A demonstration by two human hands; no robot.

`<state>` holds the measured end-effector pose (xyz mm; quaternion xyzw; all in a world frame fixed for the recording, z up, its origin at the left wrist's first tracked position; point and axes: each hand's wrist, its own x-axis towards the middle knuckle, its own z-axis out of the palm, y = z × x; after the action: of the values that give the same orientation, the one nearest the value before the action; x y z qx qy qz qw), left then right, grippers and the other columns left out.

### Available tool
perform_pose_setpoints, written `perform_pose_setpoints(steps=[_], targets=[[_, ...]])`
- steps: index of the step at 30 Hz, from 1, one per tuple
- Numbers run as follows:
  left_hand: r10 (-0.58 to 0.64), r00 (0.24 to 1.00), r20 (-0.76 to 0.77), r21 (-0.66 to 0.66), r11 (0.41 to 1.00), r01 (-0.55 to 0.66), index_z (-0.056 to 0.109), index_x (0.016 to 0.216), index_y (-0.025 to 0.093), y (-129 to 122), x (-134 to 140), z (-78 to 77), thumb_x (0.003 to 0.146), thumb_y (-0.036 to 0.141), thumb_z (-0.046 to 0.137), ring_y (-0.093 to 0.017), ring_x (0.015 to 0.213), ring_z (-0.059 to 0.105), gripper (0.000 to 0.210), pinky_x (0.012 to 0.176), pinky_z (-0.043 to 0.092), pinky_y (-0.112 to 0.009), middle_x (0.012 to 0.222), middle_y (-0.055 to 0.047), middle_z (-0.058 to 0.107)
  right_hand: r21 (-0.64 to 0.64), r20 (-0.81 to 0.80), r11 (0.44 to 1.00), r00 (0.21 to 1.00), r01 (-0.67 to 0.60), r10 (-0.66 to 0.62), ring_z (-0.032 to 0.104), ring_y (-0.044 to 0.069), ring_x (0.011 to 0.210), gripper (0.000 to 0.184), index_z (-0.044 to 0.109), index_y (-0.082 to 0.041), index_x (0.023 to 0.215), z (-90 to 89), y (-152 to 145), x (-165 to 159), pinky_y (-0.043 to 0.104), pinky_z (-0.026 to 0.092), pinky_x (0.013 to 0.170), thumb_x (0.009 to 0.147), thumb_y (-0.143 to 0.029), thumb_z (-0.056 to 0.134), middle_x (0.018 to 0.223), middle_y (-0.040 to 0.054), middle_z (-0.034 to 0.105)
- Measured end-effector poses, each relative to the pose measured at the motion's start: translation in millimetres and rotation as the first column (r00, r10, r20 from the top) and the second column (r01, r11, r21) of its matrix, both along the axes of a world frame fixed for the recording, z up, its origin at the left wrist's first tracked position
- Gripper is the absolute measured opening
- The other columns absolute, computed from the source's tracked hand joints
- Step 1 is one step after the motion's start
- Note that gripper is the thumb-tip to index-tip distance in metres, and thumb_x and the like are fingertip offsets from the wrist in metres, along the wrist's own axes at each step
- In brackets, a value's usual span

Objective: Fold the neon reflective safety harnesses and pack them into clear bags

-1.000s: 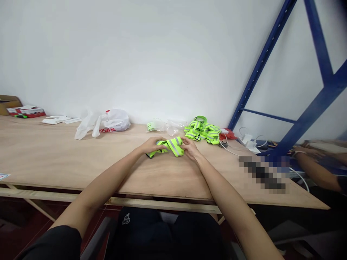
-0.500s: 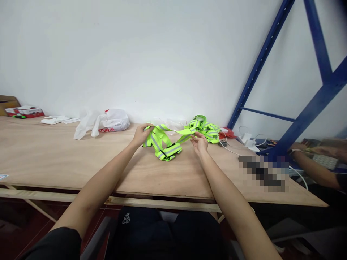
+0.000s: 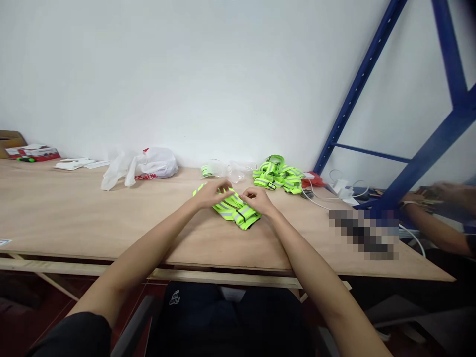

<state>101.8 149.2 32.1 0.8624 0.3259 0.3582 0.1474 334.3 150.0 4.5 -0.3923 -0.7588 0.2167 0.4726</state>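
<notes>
A neon-yellow reflective strap vest (image 3: 230, 210) with grey stripes and black buckles lies folded in a narrow bundle on the table in front of me. My left hand (image 3: 212, 194) rests over its far left part, thumb and curved fingers apart. From the right, my right hand (image 3: 257, 199) pinches the vest's upper edge between thumb and fingers. Its other fingers are curled in. Part of the bundle is hidden under my left hand.
Behind my right hand lies a heap of similar reflective straps (image 3: 277, 173). Clear plastic wrapping (image 3: 238, 171) and a white plastic bag (image 3: 158, 162) lie along the wall. A blue metal frame (image 3: 357, 84), cables and another person's arm (image 3: 433, 225) are at the right.
The vest has come down from a loose, stretched loop to a flatter bundle on the table. Both hands have lowered and moved closer together.
</notes>
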Motion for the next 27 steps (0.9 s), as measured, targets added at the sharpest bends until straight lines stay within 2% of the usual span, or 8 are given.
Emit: perform_pose_setpoints(steps=[2,5,8,11,15,18,22,27], targets=[[-0.133,0.985,-0.11,-0.168,0.979,0.113,0.056,0.128,0.022,-10,16,-6.5,0.08,0.059,0.069,-0.023,0.095,0.068,0.062,0.08,0.049,-0.031,0.106,-0.008,0.071,0.001,0.027,1.0,1.0,0.013,-0.013,0.053,0.015,0.062,0.029,0.06,-0.02,0.057,-1.0,1,2,0.028,0.04,0.06,0.076,-0.04,0.067,0.062,0.0,0.059],[-0.204,0.958,-0.203,-0.33,0.935,0.13,0.043,0.142,0.02,-14,28,-16.6,0.068,0.064,0.077,-0.025,0.099,0.066,0.092,0.08,0.046,-0.029,0.112,-0.01,0.07,-0.03,0.044,0.999,0.999,0.021,-0.02,0.05,0.015,0.061,0.034,0.057,-0.02,0.055,-1.4,3,8,0.028,0.038,0.059,0.078,-0.043,0.066,0.06,-0.0001,0.057],[-0.206,0.933,-0.295,-0.331,0.938,0.102,0.064,0.107,0.017,-9,27,-18.9,0.071,0.065,0.072,-0.02,0.079,0.061,0.06,0.067,0.04,-0.027,0.088,-0.003,0.067,-0.091,0.035,0.996,0.999,-0.004,0.007,0.051,0.016,0.064,0.038,0.057,-0.02,0.058,-0.1,5,13,0.028,0.039,0.06,0.08,-0.05,0.063,0.062,0.0009,0.058],[-0.248,0.91,-0.332,-0.321,0.937,0.138,0.057,0.07,0.018,-1,21,-16.8,0.074,0.062,0.069,-0.013,0.057,0.042,0.046,0.055,0.027,-0.028,0.062,0.004,0.046,-0.198,0.047,0.975,0.993,-0.097,0.108,0.054,0.016,0.066,0.041,0.064,-0.018,0.064,3.0,4,14,0.027,0.041,0.06,0.079,-0.056,0.064,0.066,0.0012,0.062],[-0.259,0.933,-0.251,-0.375,0.914,0.153,0.05,0.062,0.019,7,11,-16.0,0.069,0.062,0.073,-0.011,0.054,0.032,0.05,0.051,0.021,-0.027,0.058,0.005,0.036,-0.381,0.063,0.891,0.954,-0.248,0.292,0.054,0.014,0.06,0.035,0.07,-0.017,0.067,7.6,-1,15,0.023,0.04,0.054,0.066,-0.05,0.08,0.064,-0.0023,0.063],[-0.268,0.944,-0.194,-0.456,0.876,0.155,0.051,0.058,0.019,9,2,-13.6,0.072,0.066,0.071,-0.01,0.05,0.029,0.053,0.049,0.017,-0.028,0.054,0.005,0.034,-0.435,-0.013,0.848,0.943,-0.304,0.331,0.056,0.014,0.061,0.033,0.072,-0.017,0.072,8.6,-2,17,0.023,0.042,0.054,0.057,-0.041,0.088,0.067,-0.0027,0.065],[-0.166,0.983,-0.074,-0.403,0.907,0.123,0.043,0.05,0.019,10,-16,0.2,0.078,0.066,0.065,-0.008,0.047,0.021,0.06,0.048,0.012,-0.028,0.051,0.005,0.025,-0.366,-0.266,0.877,0.938,-0.313,0.224,0.059,0.015,0.063,0.034,0.066,-0.018,0.073,8.1,4,22,0.025,0.046,0.058,0.06,-0.044,0.084,0.068,-0.0019,0.066],[0.054,0.98,0.191,-0.328,0.945,0.012,0.044,0.052,0.019,16,-46,21.5,0.074,0.061,0.072,-0.008,0.047,0.026,0.055,0.048,0.016,-0.026,0.052,0.005,0.029,-0.236,-0.593,0.946,0.804,-0.221,0.04,0.066,0.022,0.079,0.034,0.057,-0.024,0.079,10.2,15,39,0.037,0.055,0.073,0.072,-0.055,0.067,0.081,0.0032,0.071]])
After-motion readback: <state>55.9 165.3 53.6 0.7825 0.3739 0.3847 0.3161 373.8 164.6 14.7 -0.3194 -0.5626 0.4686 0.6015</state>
